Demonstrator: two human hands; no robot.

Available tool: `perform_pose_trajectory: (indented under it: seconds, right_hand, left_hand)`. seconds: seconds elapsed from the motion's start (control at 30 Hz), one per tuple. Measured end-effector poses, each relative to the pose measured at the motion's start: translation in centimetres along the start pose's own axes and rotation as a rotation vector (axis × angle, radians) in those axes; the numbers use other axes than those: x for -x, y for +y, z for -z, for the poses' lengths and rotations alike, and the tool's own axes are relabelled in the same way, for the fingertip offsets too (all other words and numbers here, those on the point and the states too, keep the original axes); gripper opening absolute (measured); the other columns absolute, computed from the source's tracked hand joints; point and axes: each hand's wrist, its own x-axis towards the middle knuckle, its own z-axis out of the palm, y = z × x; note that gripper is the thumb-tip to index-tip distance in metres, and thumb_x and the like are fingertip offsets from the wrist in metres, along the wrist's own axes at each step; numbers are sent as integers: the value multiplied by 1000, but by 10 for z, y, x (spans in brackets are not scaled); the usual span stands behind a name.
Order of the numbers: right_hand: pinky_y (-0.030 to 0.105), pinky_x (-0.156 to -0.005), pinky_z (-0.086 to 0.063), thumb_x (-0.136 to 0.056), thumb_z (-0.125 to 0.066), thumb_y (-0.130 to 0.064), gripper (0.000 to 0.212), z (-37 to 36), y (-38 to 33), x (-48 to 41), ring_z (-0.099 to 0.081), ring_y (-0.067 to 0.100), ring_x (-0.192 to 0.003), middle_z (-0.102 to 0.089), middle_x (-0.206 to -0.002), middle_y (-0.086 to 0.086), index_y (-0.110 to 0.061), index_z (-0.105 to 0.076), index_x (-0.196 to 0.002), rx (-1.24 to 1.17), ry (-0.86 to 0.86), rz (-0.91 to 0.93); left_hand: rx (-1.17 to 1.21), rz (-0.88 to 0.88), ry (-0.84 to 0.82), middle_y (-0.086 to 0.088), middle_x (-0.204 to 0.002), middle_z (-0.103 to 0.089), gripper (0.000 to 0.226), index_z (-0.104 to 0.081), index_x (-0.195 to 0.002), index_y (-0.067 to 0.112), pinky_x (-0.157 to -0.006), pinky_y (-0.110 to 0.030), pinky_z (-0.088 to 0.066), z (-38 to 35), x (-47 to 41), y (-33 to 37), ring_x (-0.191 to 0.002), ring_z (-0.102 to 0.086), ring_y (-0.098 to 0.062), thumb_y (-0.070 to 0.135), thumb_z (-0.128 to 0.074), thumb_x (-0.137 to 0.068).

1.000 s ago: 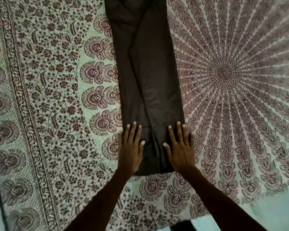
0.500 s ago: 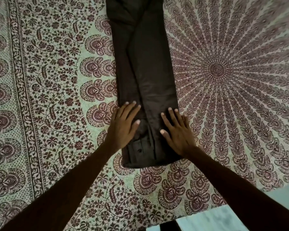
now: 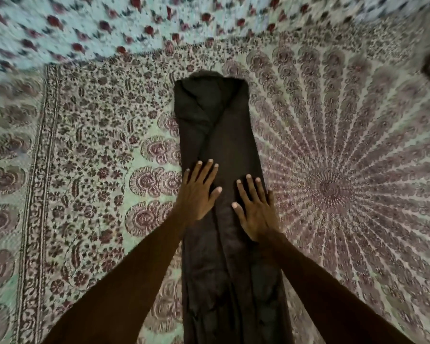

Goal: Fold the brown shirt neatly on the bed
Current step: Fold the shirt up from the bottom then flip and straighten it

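View: head cam, looking down at the bed, only one view.
Shirt: brown shirt (image 3: 224, 135) lies flat as a long narrow strip, sides folded in to the middle, running from near the bottom edge of frame up to mid-upper frame. Far end sits just short of the sheet's border band; near end runs out of frame.
Fold lines: two side flaps overlap down the center, seam slanting near the top (some creases at the near end).
Left hand: left hand (image 3: 196, 194) palm down, fingers straight and spread, flat on the shirt's left edge at about mid length. Grips nothing, just pressing.
Right hand: right hand (image 3: 255, 209) also palm down, fingers spread, flat on the shirt's right side, slightly nearer than the left. Little finger at the cloth's right edge. Holds nothing.
Gap: hands near each other, thumbs apart, not touching.
Arms: both forearms bare, coming in from bottom corners.
Bed cover: printed sheet (image 3: 85, 170) w/ floral border on left, big round sunburst pattern on right, center approx level w/ hands.
Far side: diff. cloth (image 3: 109, 21) w/ red flowers on pale ground, blurred.
Containers: none seen.
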Motion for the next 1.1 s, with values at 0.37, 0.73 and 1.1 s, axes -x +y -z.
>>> perform_pose_trajectory:
  seconds: [0.37, 0.73, 1.1]
  right_hand:
    - [56, -119, -1, -97, -17, -60, 66, 26, -2, -177, 8, 25, -151, 3, -164, -2, -32, -3, -155, 94, 53, 75]
    - [52, -119, -1, -100, -19, -54, 62, 57, 0, -266, -1, 26, -151, -7, -164, 4, -25, -16, -155, 13, 172, 45]
    - [60, -116, 6, -96, -13, -64, 65, 67, 0, -340, 13, 26, -150, 5, -164, -8, -36, 0, -154, 118, -88, 94]
  left_hand:
    - [-82, -17, 97, 6, -161, -19, 61, -22, -153, 23, -119, -47, -14, 0, -80, -43, -148, -19, -22, 50, -24, -98]
    - [31, 12, 187, 7, -161, -16, 61, -23, -152, 28, -120, -44, -15, 18, -115, -43, -150, -12, -18, 55, -27, -97]
    - [-16, 110, 146, 2, -162, -15, 67, -23, -152, 26, -120, -48, -9, 4, -107, -25, -150, -8, -23, 63, -19, -96]
